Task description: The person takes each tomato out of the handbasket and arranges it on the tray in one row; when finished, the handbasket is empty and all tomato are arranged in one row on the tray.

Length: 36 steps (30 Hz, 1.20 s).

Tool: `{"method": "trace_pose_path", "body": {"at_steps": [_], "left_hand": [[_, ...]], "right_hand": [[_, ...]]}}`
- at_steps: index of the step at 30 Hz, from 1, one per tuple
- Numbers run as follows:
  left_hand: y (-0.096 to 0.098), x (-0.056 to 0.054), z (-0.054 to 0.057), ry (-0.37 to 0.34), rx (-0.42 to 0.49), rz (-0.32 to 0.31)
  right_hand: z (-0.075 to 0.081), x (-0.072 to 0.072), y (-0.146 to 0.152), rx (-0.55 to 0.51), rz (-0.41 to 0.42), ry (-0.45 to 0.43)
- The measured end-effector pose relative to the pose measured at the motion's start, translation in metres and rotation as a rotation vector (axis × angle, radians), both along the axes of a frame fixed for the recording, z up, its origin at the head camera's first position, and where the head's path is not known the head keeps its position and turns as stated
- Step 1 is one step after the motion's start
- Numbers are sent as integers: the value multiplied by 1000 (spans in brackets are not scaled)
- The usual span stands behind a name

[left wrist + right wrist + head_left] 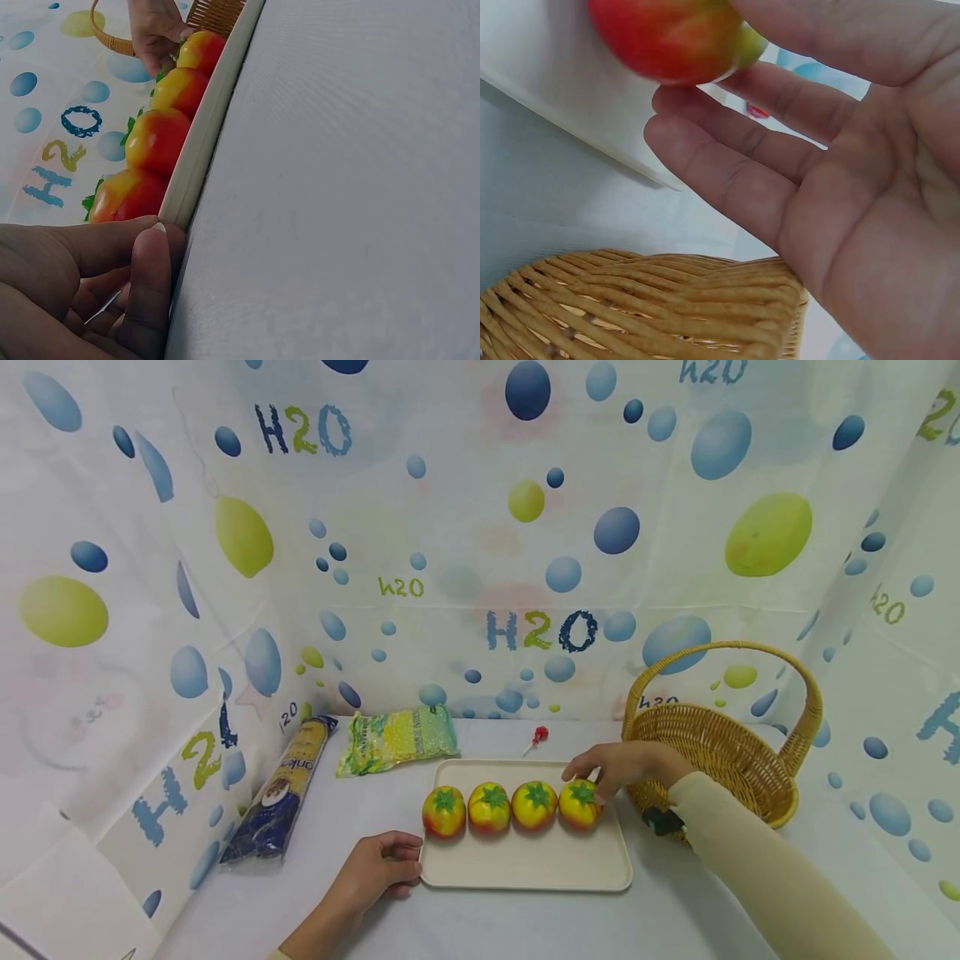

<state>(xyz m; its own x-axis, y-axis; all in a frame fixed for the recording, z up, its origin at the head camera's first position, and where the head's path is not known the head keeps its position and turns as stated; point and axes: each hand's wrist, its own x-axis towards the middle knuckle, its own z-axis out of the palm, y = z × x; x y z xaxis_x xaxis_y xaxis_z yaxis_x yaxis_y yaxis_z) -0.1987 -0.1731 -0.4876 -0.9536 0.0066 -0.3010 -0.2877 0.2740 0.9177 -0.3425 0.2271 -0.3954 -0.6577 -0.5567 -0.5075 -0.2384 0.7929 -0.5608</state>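
Note:
A cream rectangular tray (525, 868) lies on the white table. Along it stands a row of yellow-red tomatoes (489, 810) with green star-shaped leaf tops. At the tray's left edge my left hand (375, 872) pinches the rim between thumb and finger, seen close in the left wrist view. My right hand (630, 764) reaches over the tray's right side and holds the rightmost tomato (580, 808) between thumb and fingers. In the right wrist view that tomato (675, 37) is partly cut off at the top, and the thumb hides some of it.
A wicker basket (780, 806) with a tall handle stands right of the tray, under my right forearm. A red lollipop (540, 735) lies behind the tray. A yellow-green packet (401, 737) and a blue-gold noodle packet (281, 793) lie to the left. A patterned curtain surrounds the table.

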Motion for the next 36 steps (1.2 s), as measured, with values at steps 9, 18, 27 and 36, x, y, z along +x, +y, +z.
{"method": "trace_pose_path", "body": {"at_steps": [9, 18, 27, 36], "left_hand": [[1, -1, 1, -2, -3, 10], [1, -1, 0, -7, -16, 6], [2, -1, 0, -15, -17, 15], [4, -2, 0, -31, -35, 33]], "right_hand": [[1, -2, 8, -86, -50, -15], [1, -1, 16, -199, -96, -31], [2, 0, 22, -220, -114, -1], [1, 1, 27, -278, -116, 10]]}}
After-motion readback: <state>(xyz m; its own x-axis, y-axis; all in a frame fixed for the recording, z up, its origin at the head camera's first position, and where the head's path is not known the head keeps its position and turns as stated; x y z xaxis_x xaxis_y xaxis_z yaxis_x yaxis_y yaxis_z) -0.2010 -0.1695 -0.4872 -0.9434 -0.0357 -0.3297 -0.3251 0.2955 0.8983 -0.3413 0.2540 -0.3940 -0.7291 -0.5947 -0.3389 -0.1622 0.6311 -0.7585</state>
